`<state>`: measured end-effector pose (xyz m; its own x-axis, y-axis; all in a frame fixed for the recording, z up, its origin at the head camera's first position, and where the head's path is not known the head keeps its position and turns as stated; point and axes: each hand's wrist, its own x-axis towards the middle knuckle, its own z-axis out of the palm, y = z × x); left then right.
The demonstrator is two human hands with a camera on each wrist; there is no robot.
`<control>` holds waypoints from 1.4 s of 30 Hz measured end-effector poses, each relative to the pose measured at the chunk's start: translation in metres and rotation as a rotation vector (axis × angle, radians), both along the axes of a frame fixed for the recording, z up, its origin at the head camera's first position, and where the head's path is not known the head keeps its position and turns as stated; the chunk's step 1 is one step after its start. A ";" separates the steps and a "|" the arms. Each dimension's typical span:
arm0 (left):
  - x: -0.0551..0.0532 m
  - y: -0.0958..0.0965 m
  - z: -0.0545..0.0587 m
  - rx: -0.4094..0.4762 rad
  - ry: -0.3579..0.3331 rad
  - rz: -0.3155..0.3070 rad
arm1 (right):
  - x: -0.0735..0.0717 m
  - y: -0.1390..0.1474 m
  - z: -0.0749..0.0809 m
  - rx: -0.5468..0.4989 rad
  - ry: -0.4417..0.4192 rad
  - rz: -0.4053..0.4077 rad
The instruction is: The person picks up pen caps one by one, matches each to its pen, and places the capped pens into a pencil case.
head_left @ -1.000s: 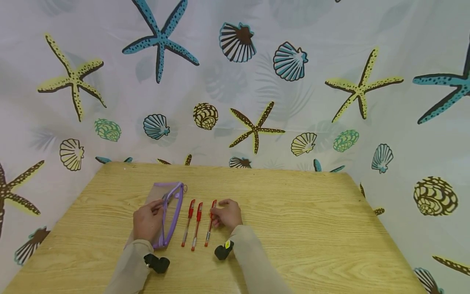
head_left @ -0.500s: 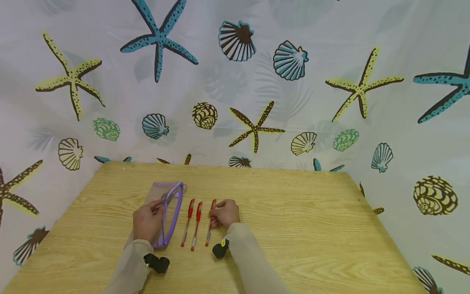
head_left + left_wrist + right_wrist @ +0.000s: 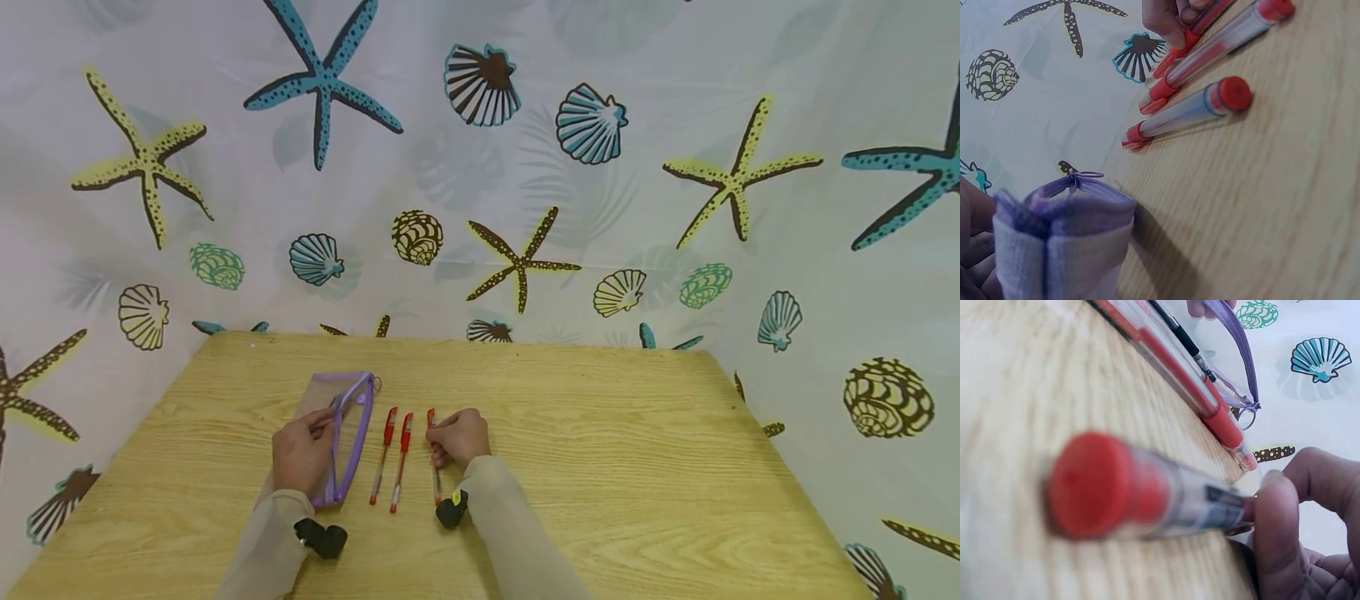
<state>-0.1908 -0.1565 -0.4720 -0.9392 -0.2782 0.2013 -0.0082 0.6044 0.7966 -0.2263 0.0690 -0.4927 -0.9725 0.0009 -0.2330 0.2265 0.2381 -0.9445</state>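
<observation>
My left hand [image 3: 302, 454] grips the side of a pencil case [image 3: 363, 429] with purple edging, whose zipped mouth gapes toward the right. In the left wrist view the pencil case [image 3: 1066, 256] stands up in front of the camera. My right hand [image 3: 461, 437] pinches a red-capped gel pen [image 3: 431, 416] between thumb and forefinger. The pen's red end [image 3: 1090, 486] points at the camera in the right wrist view. Two similar red pens, the left pen [image 3: 380, 467] and the middle pen [image 3: 401, 465], lie side by side between case and right hand.
A black pen [image 3: 1175, 328] shows by the case's purple zip in the right wrist view. A zip ring [image 3: 377, 384] hangs at the case's far corner. The wooden table [image 3: 637, 467] ends at a curtain [image 3: 450, 283] printed with starfish and shells.
The pinched pen has turned, its cap moving slightly left and its lower end right. My right hand has shifted slightly left and closed on it. The left hand and pencil case stay put.
</observation>
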 end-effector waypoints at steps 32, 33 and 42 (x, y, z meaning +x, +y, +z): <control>0.000 0.000 -0.001 -0.006 0.001 -0.020 | 0.008 0.006 0.003 -0.069 0.035 0.022; 0.001 0.000 -0.001 -0.008 0.001 -0.020 | 0.007 0.006 0.002 -0.078 0.035 0.019; 0.000 0.002 -0.001 -0.008 -0.018 -0.011 | 0.006 0.009 0.001 -0.184 0.060 0.015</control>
